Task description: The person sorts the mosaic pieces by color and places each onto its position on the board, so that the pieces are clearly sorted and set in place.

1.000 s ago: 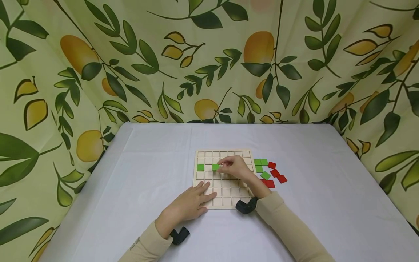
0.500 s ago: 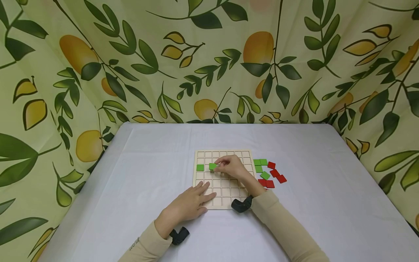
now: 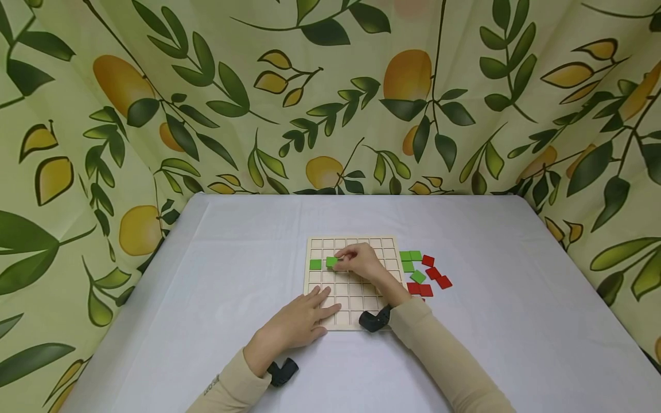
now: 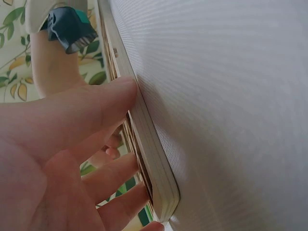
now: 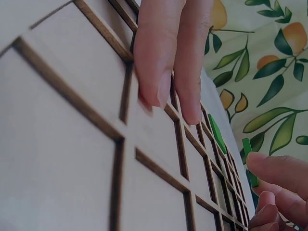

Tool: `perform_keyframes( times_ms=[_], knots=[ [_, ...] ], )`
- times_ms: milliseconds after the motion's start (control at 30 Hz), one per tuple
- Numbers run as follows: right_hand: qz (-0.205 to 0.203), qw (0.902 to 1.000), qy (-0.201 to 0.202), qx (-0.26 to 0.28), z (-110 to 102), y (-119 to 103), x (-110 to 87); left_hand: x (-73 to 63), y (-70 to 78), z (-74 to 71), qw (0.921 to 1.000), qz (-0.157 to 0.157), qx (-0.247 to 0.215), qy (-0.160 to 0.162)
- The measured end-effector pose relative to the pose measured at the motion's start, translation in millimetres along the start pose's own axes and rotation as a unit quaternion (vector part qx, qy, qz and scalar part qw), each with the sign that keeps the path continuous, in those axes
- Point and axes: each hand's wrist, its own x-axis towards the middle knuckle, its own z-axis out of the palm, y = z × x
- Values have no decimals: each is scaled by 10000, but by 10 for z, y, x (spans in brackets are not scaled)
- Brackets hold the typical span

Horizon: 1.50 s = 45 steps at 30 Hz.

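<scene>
Rests a spread left hand [image 3: 299, 322] on a wooden grid board [image 3: 356, 304], covering its near left corner. Shows red tiles [image 3: 426, 290] past its right edge, one mostly hidden behind a sleeve [image 3: 444, 355]. Pinches a green square tile [image 3: 331, 262] above the board with the right hand [image 3: 363, 263], near another green tile [image 3: 315, 264] in a leftmost cell.

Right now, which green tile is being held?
The second green square tile from the left: the right hand pinches it above the wooden grid board; the leftmost tile lies on the board, four others beside it.
</scene>
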Motion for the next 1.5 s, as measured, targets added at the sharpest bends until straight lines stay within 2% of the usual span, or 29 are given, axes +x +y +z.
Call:
perform_keyframes(
  times_ms=[700, 1000, 1233, 1500],
  knots=[
    [58, 9986, 61, -513, 80, -44, 68, -3, 5, -6, 10000, 19, -14, -15],
    [140, 9986, 46, -518, 86, -21, 107, 2, -6, -9, 10000, 55, 3, 11],
    [-85, 9983, 82, -570, 87, -27, 87, 10, -16, 2, 10000, 62, 27, 8],
    [-46, 9960, 156, -875, 117, -42, 98, 10, -18, 3, 10000, 69, 26, 15]
  ],
)
